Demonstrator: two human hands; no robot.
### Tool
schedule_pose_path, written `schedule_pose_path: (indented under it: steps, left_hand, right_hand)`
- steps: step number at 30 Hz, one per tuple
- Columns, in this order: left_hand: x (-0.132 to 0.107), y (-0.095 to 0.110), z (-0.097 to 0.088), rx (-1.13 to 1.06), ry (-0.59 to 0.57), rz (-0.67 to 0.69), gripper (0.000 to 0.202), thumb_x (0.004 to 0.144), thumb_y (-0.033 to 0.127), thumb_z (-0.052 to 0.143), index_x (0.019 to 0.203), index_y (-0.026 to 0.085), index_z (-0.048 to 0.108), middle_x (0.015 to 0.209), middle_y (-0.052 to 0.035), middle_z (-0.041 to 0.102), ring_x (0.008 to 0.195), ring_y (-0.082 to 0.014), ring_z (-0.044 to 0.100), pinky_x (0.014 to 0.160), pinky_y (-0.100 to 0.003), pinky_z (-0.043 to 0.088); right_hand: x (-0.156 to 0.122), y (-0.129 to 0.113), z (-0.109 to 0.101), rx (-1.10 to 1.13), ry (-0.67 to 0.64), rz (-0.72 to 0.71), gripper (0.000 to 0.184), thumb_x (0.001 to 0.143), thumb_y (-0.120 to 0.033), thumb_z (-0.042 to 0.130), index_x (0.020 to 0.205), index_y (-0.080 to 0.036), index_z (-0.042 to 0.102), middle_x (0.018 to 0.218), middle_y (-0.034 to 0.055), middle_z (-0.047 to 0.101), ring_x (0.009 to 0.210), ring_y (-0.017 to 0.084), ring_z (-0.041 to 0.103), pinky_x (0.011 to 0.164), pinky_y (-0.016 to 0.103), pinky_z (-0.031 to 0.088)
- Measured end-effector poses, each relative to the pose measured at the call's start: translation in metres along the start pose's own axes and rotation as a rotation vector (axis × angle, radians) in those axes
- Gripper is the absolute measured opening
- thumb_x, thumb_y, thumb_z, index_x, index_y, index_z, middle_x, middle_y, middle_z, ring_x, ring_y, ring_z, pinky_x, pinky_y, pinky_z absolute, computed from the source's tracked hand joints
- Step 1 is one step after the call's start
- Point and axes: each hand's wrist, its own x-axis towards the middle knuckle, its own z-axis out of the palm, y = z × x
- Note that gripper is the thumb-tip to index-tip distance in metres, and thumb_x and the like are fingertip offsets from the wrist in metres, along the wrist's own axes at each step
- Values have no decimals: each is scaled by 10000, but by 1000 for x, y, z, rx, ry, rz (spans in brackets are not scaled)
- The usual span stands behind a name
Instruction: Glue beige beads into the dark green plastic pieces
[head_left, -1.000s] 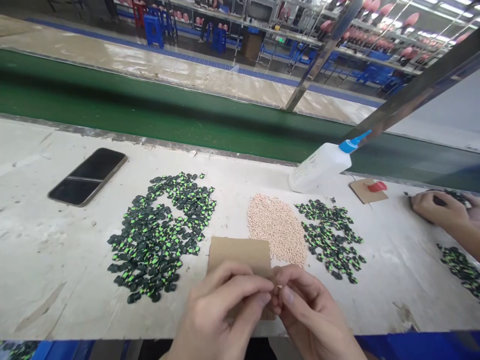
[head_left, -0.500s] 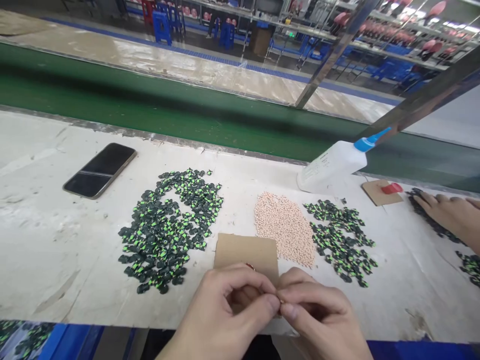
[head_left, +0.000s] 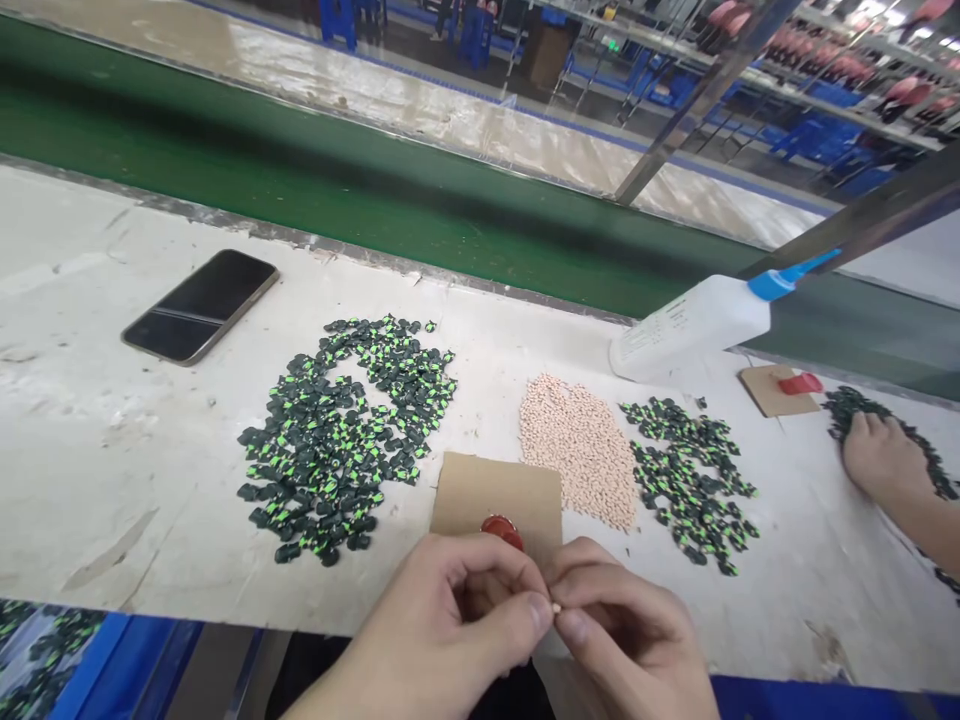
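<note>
My left hand (head_left: 472, 610) and my right hand (head_left: 626, 620) meet at the fingertips near the table's front edge. Between them shows a tiny pale pink piece (head_left: 556, 607), pinched by my right thumb and forefinger. The fingers of my left hand are curled, thumb against forefinger; what they hold is hidden. Just beyond my hands, a red round cap (head_left: 501, 528) sits on a cardboard square (head_left: 495, 485). Behind and to the right spreads a heap of small pale pink pieces (head_left: 576, 450). Small black-and-green parts lie in a large heap (head_left: 330, 450) on the left and a smaller heap (head_left: 694, 480) on the right.
A phone (head_left: 201, 305) lies at the left of the table. A white bottle with a blue nozzle (head_left: 690, 325) leans at the back. Another person's hand (head_left: 885, 455) rests on dark parts at the far right, near a cardboard piece with a red cap (head_left: 799, 384).
The view has tilted and shifted slightly. More of the red cap shows beyond my left hand, and the tiny pink piece is more visible between my fingertips. The other person's hand has changed position.
</note>
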Motion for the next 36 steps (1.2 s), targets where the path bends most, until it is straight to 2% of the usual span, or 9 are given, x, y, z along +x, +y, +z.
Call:
schedule_pose_path:
  steps: [3, 6, 8, 12, 15, 18, 22, 31, 36]
  left_hand:
    - [-2, 0, 0, 22, -6, -15, 160, 818, 352, 639, 727, 221, 650, 596, 70, 477, 584, -126, 441, 591, -241, 342]
    - [-2, -3, 0, 33, -3, -18, 161, 810, 344, 638, 719, 215, 667, 597, 59, 509, 576, -127, 458, 583, -245, 365]
    - [-2, -10, -1, 21, 40, 25, 128, 804, 308, 643, 729, 222, 701, 586, 55, 552, 554, -125, 489, 556, -234, 399]
    - [-2, -29, -6, 97, 343, 215, 78, 806, 237, 710, 836, 259, 778, 691, 27, 747, 600, -144, 656, 556, -210, 513]
    - [-2, -41, -13, 261, 484, 366, 108, 849, 183, 720, 834, 261, 793, 761, 29, 804, 622, -132, 710, 583, -188, 543]
    - [-1, -47, -19, 411, 493, 471, 144, 886, 138, 693, 871, 238, 796, 787, 19, 814, 621, -127, 717, 579, -181, 545]
    - [-1, -51, -21, 505, 485, 539, 157, 916, 113, 650, 908, 200, 780, 816, -16, 816, 640, -140, 731, 593, -192, 567]
    - [-2, -50, -20, 495, 483, 535, 155, 910, 108, 658, 929, 197, 782, 835, -15, 819, 654, -132, 738, 618, -183, 588]
    - [-8, -46, -18, 427, 485, 484, 214, 915, 123, 648, 935, 253, 816, 895, -6, 834, 763, -157, 781, 642, -186, 614]
  right_hand:
    - [0, -3, -5, -156, -83, -108, 58, 874, -294, 829, 829, -322, 852, 785, 40, 756, 706, 178, 710, 640, 252, 604]
    - [-2, -4, -10, -352, -148, -240, 157, 897, -162, 763, 872, -305, 823, 780, 34, 751, 681, 180, 698, 602, 252, 581]
    - [-4, -3, -11, -402, -121, -266, 138, 904, -168, 755, 857, -288, 805, 762, 31, 736, 666, 180, 682, 590, 257, 564]
    - [-6, 10, -13, -426, 80, -220, 137, 937, -273, 746, 803, -260, 776, 754, 38, 689, 702, 192, 652, 624, 274, 559]
    - [-4, 21, -18, -535, 81, -248, 124, 953, -216, 717, 845, -255, 765, 801, 50, 712, 741, 200, 672, 643, 279, 565]
    - [-3, 27, -21, -606, 4, -297, 148, 960, -137, 679, 913, -255, 756, 853, 58, 747, 792, 207, 708, 681, 288, 577]
    - [-2, 28, -22, -635, -24, -321, 171, 949, -100, 674, 952, -251, 755, 903, 71, 769, 855, 229, 737, 724, 313, 595]
    - [1, 28, -20, -703, -30, -378, 207, 931, -63, 669, 947, -253, 750, 880, 54, 769, 822, 210, 751, 700, 289, 591]
    - [-1, 22, -16, -613, 21, -349, 174, 930, -101, 686, 898, -252, 768, 845, 54, 766, 780, 208, 728, 674, 289, 586]
